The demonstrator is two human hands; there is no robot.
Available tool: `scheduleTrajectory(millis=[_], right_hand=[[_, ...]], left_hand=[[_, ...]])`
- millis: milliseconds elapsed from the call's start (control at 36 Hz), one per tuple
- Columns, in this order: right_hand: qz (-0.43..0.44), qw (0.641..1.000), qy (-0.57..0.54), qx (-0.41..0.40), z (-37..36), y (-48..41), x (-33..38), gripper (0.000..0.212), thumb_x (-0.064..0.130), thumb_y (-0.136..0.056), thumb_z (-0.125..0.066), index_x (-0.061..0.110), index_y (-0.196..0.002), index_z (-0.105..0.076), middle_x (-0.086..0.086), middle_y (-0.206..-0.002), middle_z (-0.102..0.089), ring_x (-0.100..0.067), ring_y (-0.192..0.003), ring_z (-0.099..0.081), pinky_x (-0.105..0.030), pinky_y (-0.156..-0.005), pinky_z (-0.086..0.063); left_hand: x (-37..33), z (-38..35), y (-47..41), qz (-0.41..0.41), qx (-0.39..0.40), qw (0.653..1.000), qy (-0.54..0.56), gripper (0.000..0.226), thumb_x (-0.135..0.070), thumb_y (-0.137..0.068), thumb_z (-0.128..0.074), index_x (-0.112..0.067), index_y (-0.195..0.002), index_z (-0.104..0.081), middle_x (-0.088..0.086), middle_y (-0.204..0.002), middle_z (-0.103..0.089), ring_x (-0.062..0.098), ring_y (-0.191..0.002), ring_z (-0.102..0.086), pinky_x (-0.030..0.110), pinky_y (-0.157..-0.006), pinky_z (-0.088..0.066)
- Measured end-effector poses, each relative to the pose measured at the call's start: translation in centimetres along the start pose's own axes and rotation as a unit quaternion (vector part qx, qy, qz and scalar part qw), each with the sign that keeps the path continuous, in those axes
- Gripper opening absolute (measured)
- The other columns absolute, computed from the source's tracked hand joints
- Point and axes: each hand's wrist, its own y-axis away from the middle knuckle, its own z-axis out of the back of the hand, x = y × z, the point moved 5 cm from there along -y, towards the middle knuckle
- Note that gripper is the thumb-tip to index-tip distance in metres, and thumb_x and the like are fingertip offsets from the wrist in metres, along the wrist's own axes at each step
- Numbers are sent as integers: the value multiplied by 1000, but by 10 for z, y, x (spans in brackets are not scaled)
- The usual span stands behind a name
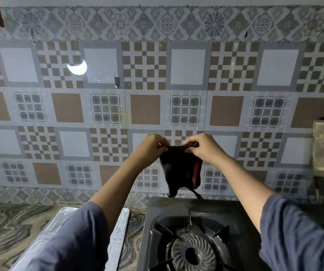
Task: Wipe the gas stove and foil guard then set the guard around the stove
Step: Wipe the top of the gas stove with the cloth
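1. Cloth (178,169): black with a red strip showing on its right side. It hangs above the rear edge of the gas stove (176,212), held up by its top edge. Its lower tip comes close to that edge, and I cannot tell whether it touches.
2. Left hand (150,147): raised above the stove's rear left corner, fingers curled, pinching the left end of the cloth's top edge.
3. Right hand (202,148): raised above the stove's rear, just beside the left hand, fingers curled and pinching the right end of the same edge.
4. Gas stove: black, standing on the surface (10,222), with a round burner (193,253) and pan supports in its middle.
5. Foil guard (118,237): lies flat on the surface just left of the stove, not set around it. The left forearm and a blue sleeve cover its middle.
6. Wall (145,108): patterned tiles behind the stove, with a bright round glare (77,66) high up and to the stove's left.
7. Right of the stove, a block and cables stand against the wall, too dim to make out.
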Motion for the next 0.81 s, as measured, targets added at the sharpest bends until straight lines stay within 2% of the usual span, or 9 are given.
scheduleTrajectory(millis=[83,167,361,444,500,583,639,694,806], right_hand=[[14,999,-11,-43,-3,-9,5,16,7,-82,-65,17,-92,-74,1,-93,-70,-14,-90,-63,-26,-82,-49],[18,999,-14,-29,-18,-6,3,18,8,-83,-65,17,-95,-73,0,-98,-71,-11,-92,-61,-25,-84,-48],[-23,989,2,143,-75,27,-32,19,14,-83,-67,21,-100,-71,3,-103,-69,-10,-95,-59,-24,-85,-44],[-28,981,-4,194,-89,36,-40,17,18,-82,-68,23,-98,-72,7,-97,-68,-8,-94,-60,-24,-87,-44],[-29,976,-6,215,-94,36,-41,15,20,-82,-68,21,-97,-72,7,-96,-68,-7,-93,-60,-22,-86,-44],[-35,979,-7,202,-98,33,-44,9,24,-82,-69,24,-90,-71,0,-91,-68,-9,-81,-57,-23,-73,-42],[-45,982,-9,183,-102,30,-50,6,24,-81,-69,25,-87,-71,-4,-86,-69,-11,-76,-57,-25,-70,-41],[-59,983,-14,172,-109,28,-55,7,22,-81,-69,23,-88,-71,2,-83,-68,-8,-78,-58,-23,-72,-43],[-80,986,-11,149,-124,27,-68,7,19,-82,-68,21,-89,-70,-1,-93,-69,-16,-94,-61,-28,-83,-45]], left_hand=[[5,7,0,13,-57,998,2,19,-2,-85,-57,-4,-99,-70,13,-98,-67,25,-88,-63,34,-83,-52],[15,2,14,22,-62,998,2,19,-3,-86,-56,-4,-99,-70,13,-99,-66,25,-89,-62,35,-83,-52],[51,-44,66,76,87,992,55,19,-7,-86,-61,-8,-102,-70,8,-100,-69,18,-86,-64,28,-82,-53],[63,-57,82,96,128,981,107,18,-8,-83,-64,-7,-100,-71,5,-93,-70,13,-80,-64,20,-76,-52],[70,-64,89,116,140,974,133,17,-9,-82,-66,-8,-99,-71,2,-92,-70,15,-81,-65,22,-78,-53],[81,-73,93,157,121,966,168,16,-9,-81,-67,-7,-96,-71,11,-92,-71,20,-81,-65,30,-79,-53],[85,-79,95,178,99,961,187,14,-7,-82,-66,-5,-95,-71,11,-84,-67,12,-71,-60,17,-70,-50],[89,-88,97,193,86,958,195,14,-5,-83,-64,-5,-95,-71,5,-81,-65,9,-70,-58,9,-63,-46],[98,-108,103,233,58,947,214,15,-4,-84,-62,-5,-97,-70,7,-82,-66,15,-75,-60,12,-64,-46]])
